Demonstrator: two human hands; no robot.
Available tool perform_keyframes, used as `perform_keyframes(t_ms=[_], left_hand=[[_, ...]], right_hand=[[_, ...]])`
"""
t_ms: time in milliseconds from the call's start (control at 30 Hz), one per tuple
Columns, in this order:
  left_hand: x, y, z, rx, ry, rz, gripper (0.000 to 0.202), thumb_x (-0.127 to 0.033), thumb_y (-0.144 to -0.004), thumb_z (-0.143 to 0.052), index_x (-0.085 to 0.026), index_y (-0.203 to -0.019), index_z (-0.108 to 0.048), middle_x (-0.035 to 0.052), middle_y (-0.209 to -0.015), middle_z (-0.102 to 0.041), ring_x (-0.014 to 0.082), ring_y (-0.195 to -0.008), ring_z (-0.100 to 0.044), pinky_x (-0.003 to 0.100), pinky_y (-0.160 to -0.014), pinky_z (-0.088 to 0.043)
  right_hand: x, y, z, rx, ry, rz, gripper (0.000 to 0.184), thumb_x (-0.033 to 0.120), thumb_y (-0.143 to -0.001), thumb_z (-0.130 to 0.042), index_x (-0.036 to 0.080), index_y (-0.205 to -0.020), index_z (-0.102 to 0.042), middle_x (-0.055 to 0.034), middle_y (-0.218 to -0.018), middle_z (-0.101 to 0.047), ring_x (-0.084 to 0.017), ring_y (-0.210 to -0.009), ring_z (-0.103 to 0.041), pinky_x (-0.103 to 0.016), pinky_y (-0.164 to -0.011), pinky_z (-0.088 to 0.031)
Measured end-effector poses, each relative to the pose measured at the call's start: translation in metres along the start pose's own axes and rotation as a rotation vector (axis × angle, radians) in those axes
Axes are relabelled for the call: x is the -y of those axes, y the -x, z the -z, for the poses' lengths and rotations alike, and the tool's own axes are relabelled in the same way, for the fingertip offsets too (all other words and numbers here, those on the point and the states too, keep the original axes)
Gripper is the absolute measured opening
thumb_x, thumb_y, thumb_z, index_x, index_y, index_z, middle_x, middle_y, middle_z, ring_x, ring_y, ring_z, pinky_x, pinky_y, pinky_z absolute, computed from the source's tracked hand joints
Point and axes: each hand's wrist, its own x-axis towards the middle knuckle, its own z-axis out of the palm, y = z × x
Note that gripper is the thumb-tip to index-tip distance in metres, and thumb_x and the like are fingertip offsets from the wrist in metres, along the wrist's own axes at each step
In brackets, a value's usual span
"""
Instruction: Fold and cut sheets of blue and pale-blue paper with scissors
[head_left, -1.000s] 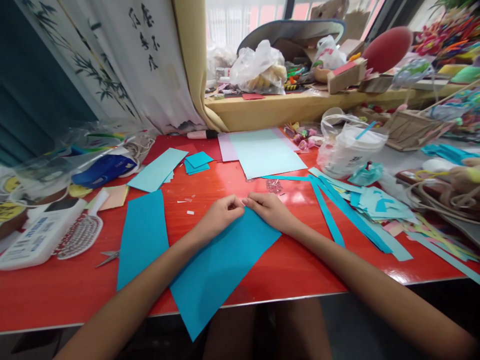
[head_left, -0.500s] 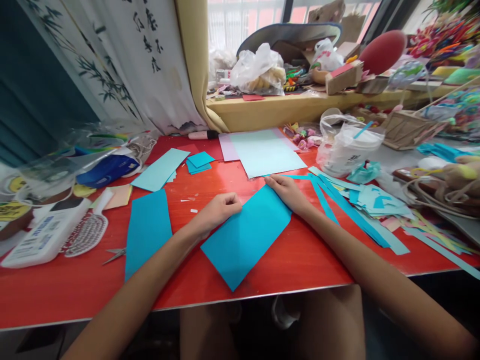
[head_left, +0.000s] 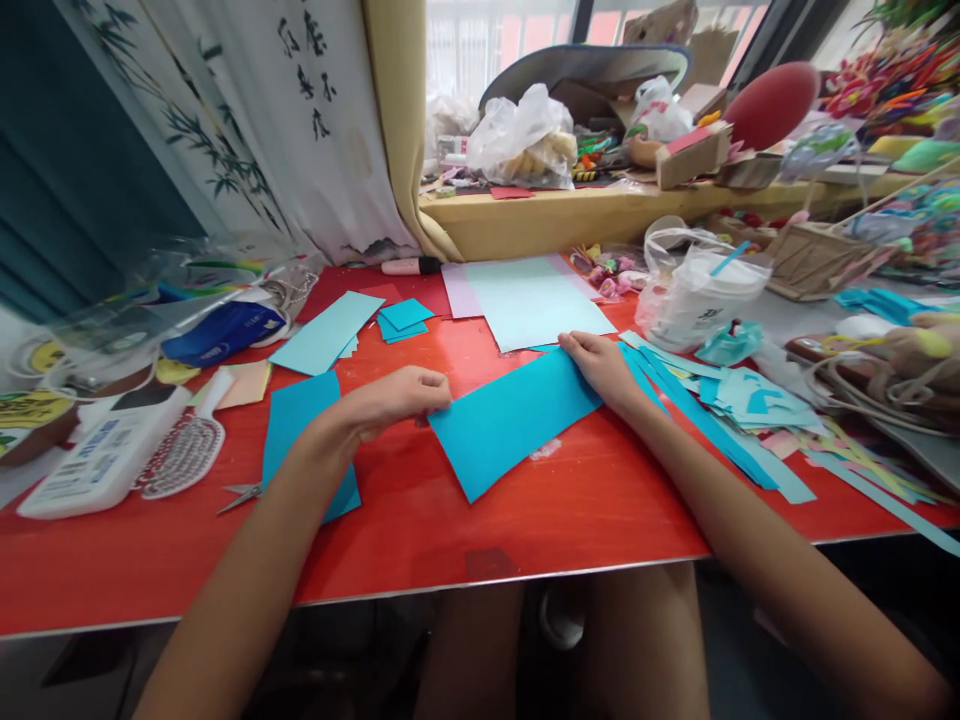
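Note:
A blue sheet of paper point(head_left: 517, 420) is held by its two ends over the red table. My left hand point(head_left: 409, 395) pinches its left corner, and my right hand point(head_left: 596, 365) grips its upper right end with the thumb side on top. The sheet's lower corner points toward me. Under my left forearm lies another blue sheet point(head_left: 292, 410), partly hidden by the arm. Small scissors point(head_left: 240, 495) rest beside that sheet. Beyond my hands are a pale blue sheet point(head_left: 544, 305), a pale strip of card point(head_left: 328, 332) and small blue squares point(head_left: 405, 315).
Cut paper strips point(head_left: 697, 420) and scraps pile up at the right, near a plastic cup in a bag point(head_left: 701, 295). On the left stand a white box point(head_left: 101, 455) and a hairbrush point(head_left: 187, 455). The table's front edge point(head_left: 510, 578) runs close to me.
My left hand has moved left along the blue sheet to its left corner. The sheet has turned and its near corner has lifted away from the table's front edge.

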Motion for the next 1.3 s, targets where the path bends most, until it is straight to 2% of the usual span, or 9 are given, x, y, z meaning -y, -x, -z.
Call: perform_keyframes(t_ms=[200,367,433,500,533,633,767,1067,1300], left_hand=[[-0.002,0.019,0.038,-0.149,0.195,-0.039,0.018,-0.019,-0.064,-0.053,-0.017,-0.049,-0.043,-0.0029,-0.052,-0.033,0.0081,-0.048,-0.029,0.024,-0.045,-0.025],[-0.003,0.028,0.058,-0.363,0.379,-0.257,0.024,-0.017,-0.066,-0.049,-0.018,-0.046,-0.037,-0.0023,-0.051,-0.027,0.0083,-0.048,-0.027,0.023,-0.045,-0.025],[0.001,0.019,0.053,-0.479,0.342,-0.318,0.021,-0.017,-0.070,-0.049,-0.018,-0.050,-0.043,-0.0025,-0.053,-0.032,0.0080,-0.050,-0.031,0.022,-0.047,-0.027],[0.009,0.004,0.037,-0.532,0.191,-0.290,0.010,-0.019,-0.073,-0.052,-0.018,-0.064,-0.055,-0.0024,-0.062,-0.047,0.0082,-0.058,-0.041,0.022,-0.054,-0.034],[0.012,-0.003,0.027,-0.508,0.144,-0.247,0.005,-0.020,-0.071,-0.055,-0.017,-0.070,-0.060,-0.0012,-0.067,-0.053,0.0099,-0.063,-0.046,0.023,-0.057,-0.036],[0.020,-0.020,-0.008,-0.406,-0.144,-0.224,0.019,-0.027,-0.074,-0.056,-0.018,-0.089,-0.064,0.0028,-0.095,-0.063,0.0161,-0.088,-0.055,0.029,-0.077,-0.040],[0.018,-0.023,-0.037,-0.302,-0.315,-0.253,0.022,-0.032,-0.079,-0.049,-0.018,-0.086,-0.064,0.0036,-0.092,-0.065,0.0174,-0.087,-0.057,0.029,-0.076,-0.042],[0.020,-0.024,-0.049,-0.294,-0.265,-0.250,0.017,-0.027,-0.079,-0.049,-0.018,-0.084,-0.062,0.0008,-0.085,-0.062,0.0141,-0.080,-0.055,0.024,-0.069,-0.040],[0.018,-0.019,-0.051,-0.275,-0.215,-0.268,0.014,-0.025,-0.077,-0.047,-0.017,-0.068,-0.052,-0.0027,-0.067,-0.050,0.0123,-0.068,-0.046,0.023,-0.060,-0.035]], right_hand=[[0.004,0.003,-0.007,0.022,0.070,-0.028,0.040,0.050,-0.083,-0.039,0.020,-0.057,-0.032,0.0027,-0.056,-0.030,-0.013,-0.054,-0.033,-0.026,-0.052,-0.023],[0.007,0.004,-0.009,0.005,0.082,-0.061,0.042,0.052,-0.083,-0.036,0.021,-0.056,-0.029,0.0030,-0.055,-0.028,-0.012,-0.052,-0.030,-0.026,-0.051,-0.022],[0.015,0.007,-0.017,0.051,0.075,-0.044,0.041,0.051,-0.083,-0.037,0.021,-0.056,-0.029,0.0031,-0.054,-0.029,-0.012,-0.052,-0.031,-0.026,-0.051,-0.022],[0.027,0.014,-0.028,0.102,0.067,-0.017,0.040,0.048,-0.084,-0.038,0.020,-0.057,-0.029,0.0032,-0.054,-0.031,-0.012,-0.053,-0.033,-0.026,-0.051,-0.022],[0.033,0.018,-0.034,0.129,0.066,-0.004,0.039,0.047,-0.084,-0.039,0.020,-0.056,-0.029,0.0033,-0.054,-0.031,-0.012,-0.053,-0.034,-0.025,-0.051,-0.022],[0.051,0.030,-0.045,0.228,0.072,0.039,0.037,0.043,-0.086,-0.039,0.020,-0.058,-0.031,0.0039,-0.053,-0.032,-0.011,-0.052,-0.037,-0.025,-0.050,-0.022],[0.061,0.039,-0.049,0.306,0.067,0.088,0.034,0.040,-0.088,-0.038,0.020,-0.060,-0.035,0.0036,-0.054,-0.037,-0.011,-0.053,-0.041,-0.024,-0.050,-0.023],[0.061,0.039,-0.048,0.250,0.203,0.092,0.032,0.036,-0.089,-0.037,0.020,-0.061,-0.036,0.0025,-0.053,-0.041,-0.012,-0.052,-0.045,-0.024,-0.050,-0.023],[0.061,0.043,-0.044,0.327,0.161,0.245,0.027,0.034,-0.089,-0.038,0.019,-0.068,-0.046,0.0019,-0.056,-0.048,-0.012,-0.053,-0.047,-0.023,-0.050,-0.025]])
